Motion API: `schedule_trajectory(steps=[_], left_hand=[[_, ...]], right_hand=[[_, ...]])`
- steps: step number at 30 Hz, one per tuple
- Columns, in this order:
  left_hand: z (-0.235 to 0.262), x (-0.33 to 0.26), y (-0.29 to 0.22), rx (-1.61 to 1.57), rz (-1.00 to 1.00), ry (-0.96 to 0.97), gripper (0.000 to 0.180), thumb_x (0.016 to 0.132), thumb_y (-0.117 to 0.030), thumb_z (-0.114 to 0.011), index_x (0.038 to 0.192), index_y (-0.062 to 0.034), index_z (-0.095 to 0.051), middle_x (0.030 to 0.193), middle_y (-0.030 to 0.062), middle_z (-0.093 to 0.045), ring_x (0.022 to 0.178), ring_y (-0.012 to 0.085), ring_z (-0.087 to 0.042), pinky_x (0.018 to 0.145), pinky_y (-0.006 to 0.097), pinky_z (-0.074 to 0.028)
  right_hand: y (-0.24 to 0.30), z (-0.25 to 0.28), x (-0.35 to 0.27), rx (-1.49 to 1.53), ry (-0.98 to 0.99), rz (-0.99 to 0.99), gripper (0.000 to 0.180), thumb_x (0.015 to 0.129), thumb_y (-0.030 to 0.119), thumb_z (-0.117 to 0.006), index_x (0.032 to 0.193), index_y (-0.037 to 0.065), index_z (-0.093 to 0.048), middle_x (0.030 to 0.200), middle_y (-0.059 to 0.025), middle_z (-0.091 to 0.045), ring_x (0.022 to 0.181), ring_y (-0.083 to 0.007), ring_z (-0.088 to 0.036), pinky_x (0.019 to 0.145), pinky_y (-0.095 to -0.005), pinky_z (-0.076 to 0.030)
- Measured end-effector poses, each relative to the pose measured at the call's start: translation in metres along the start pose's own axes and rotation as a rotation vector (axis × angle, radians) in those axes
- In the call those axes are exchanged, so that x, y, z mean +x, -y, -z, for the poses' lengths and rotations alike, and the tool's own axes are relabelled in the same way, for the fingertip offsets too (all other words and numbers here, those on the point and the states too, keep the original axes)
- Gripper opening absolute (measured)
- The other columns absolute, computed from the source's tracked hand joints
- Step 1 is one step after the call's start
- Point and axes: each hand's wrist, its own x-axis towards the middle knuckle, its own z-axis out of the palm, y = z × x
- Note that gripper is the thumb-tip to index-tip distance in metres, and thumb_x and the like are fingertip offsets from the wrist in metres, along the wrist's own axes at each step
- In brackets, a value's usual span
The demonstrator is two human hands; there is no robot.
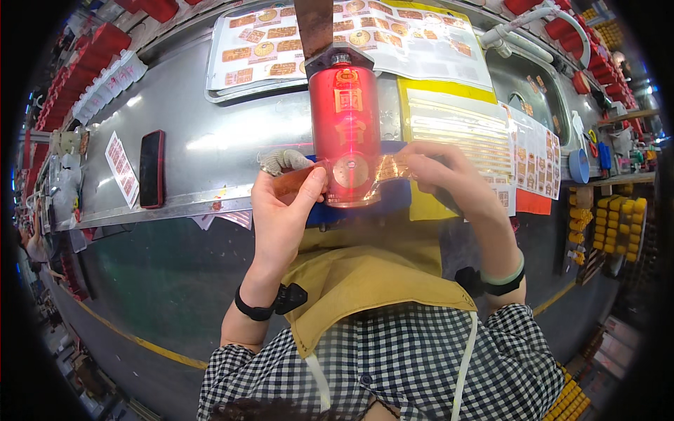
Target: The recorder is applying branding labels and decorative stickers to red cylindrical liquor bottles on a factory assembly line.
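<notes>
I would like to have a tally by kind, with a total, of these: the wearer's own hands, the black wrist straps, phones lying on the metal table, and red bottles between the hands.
Own hands: 2 (left hand, right hand)
Black wrist straps: 2
Phone: 1
Red bottle: 1
Total: 6

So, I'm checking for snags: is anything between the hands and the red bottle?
Only what they hold: shiny gold film between the right hand and the red bottle's lower part, and a brown strip at the left hand, beside the bottle. Nothing else visible intervenes.
</notes>
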Motion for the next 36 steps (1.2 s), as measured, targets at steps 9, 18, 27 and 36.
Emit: schedule_trajectory(steps=[9, 18, 27, 36], left_hand=[[0.012, 0.011, 0.002, -0.017, 0.067, 0.074, 0.019, 0.095, -0.009, -0.074, 0.111, -0.0033, -0.064, 0.103, 0.0075, -0.072, 0.091, 0.0132, -0.066, 0.077, 0.029, -0.052], [0.015, 0.015, 0.004, -0.079, 0.135, 0.096, 0.029, 0.094, -0.006, -0.076, 0.119, -0.0020, -0.061, 0.106, 0.0074, -0.071, 0.093, 0.0125, -0.065, 0.080, 0.028, -0.052], [0.019, 0.016, 0.004, -0.106, 0.205, 0.111, 0.033, 0.093, -0.005, -0.077, 0.121, -0.0019, -0.061, 0.108, 0.0078, -0.071, 0.096, 0.0127, -0.066, 0.084, 0.028, -0.054], [0.019, 0.016, 0.003, -0.084, 0.226, 0.106, 0.034, 0.093, -0.005, -0.076, 0.123, -0.0014, -0.061, 0.110, 0.0082, -0.071, 0.100, 0.0137, -0.068, 0.090, 0.029, -0.055]], right_hand=[[-0.036, -0.028, 0.011, -0.091, -0.211, 0.194, 0.023, 0.097, 0.024, -0.075, 0.095, 0.001, -0.072, 0.078, 0.0028, -0.064, 0.071, -0.0029, -0.051, 0.066, -0.0222, -0.041], [-0.039, -0.035, 0.012, -0.013, -0.209, 0.248, 0.020, 0.099, 0.019, -0.071, 0.103, -0.001, -0.072, 0.088, 0.0005, -0.069, 0.079, -0.0041, -0.055, 0.072, -0.0225, -0.045], [-0.042, -0.038, 0.011, -0.043, -0.230, 0.227, 0.020, 0.099, 0.019, -0.071, 0.102, -0.001, -0.071, 0.081, 0.0030, -0.065, 0.075, -0.0026, -0.052, 0.067, -0.0217, -0.042], [-0.042, -0.038, 0.011, -0.074, -0.242, 0.209, 0.021, 0.099, 0.020, -0.071, 0.104, -0.001, -0.073, 0.083, 0.0026, -0.067, 0.076, -0.0029, -0.053, 0.067, -0.0217, -0.042]])
